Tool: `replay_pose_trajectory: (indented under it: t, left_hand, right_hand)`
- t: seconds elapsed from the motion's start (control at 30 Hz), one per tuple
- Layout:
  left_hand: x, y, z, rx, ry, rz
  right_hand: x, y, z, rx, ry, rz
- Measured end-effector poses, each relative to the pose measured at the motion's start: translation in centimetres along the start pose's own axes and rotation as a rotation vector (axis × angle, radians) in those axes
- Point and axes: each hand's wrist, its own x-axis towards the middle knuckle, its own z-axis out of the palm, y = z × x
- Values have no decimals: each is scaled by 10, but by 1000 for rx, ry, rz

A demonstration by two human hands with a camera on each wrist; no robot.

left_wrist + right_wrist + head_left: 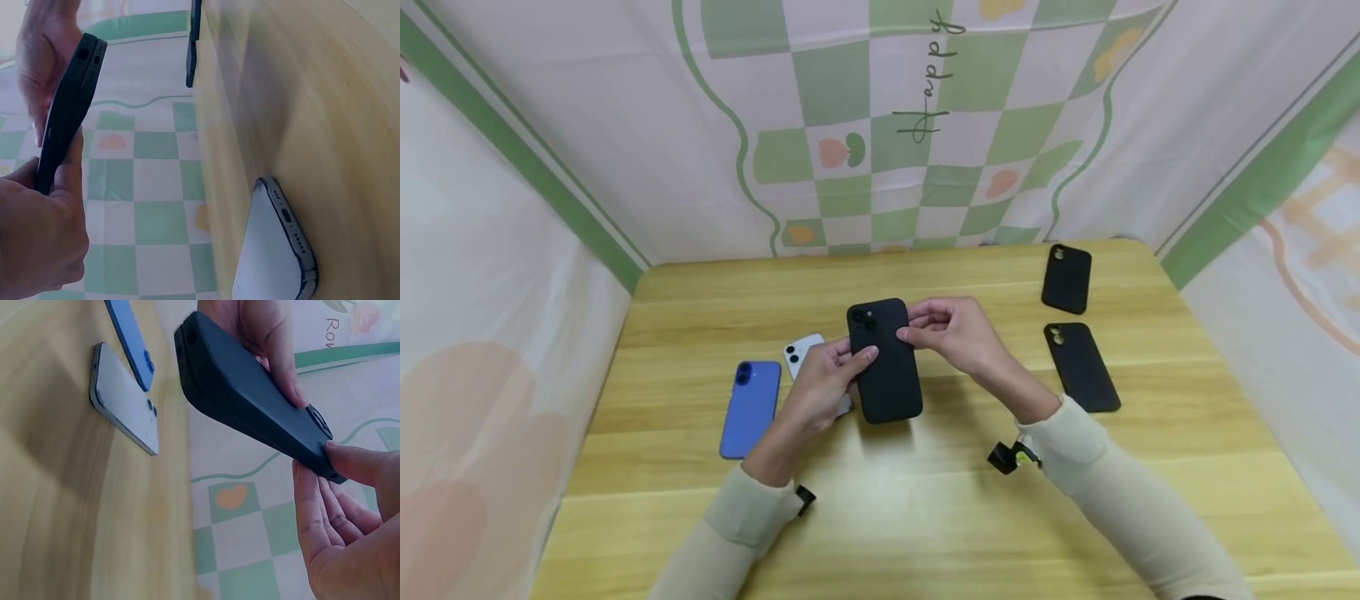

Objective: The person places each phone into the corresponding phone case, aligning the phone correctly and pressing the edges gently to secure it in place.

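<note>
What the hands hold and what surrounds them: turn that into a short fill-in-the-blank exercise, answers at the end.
1. The held phone, gripped by the left hand and the right hand, is coloured ____.
2. In the head view, the blue phone lies to the ____ of the white phone.
3. The black cases lying on the table number ____.
4. In the head view, the word on the cloth behind the table is ____.

Missing words: black; left; two; Happy.

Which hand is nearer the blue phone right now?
Left. The left hand is just right of the blue phone, gripping the black phone; the right hand is farther right, at the black phone's right edge.
</note>
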Motion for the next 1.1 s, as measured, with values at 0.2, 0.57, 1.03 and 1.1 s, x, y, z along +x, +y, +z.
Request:
replay_pose_trajectory:
  t: [0.2,0.57,1.03,1.1]
  left_hand:
    - [0,4,0,-20,40,16]
    - [3,6,0,-52,105,34]
    - [0,10,1,-68,163,62]
    - [0,11,1,-73,165,64]
  right_hand:
    - [-4,3,4,14,28,-12]
    - [-12,12,11,38,31,-30]
    - [-24,23,19,44,-14,-7]
    - [-25,24,20,31,-16,1]
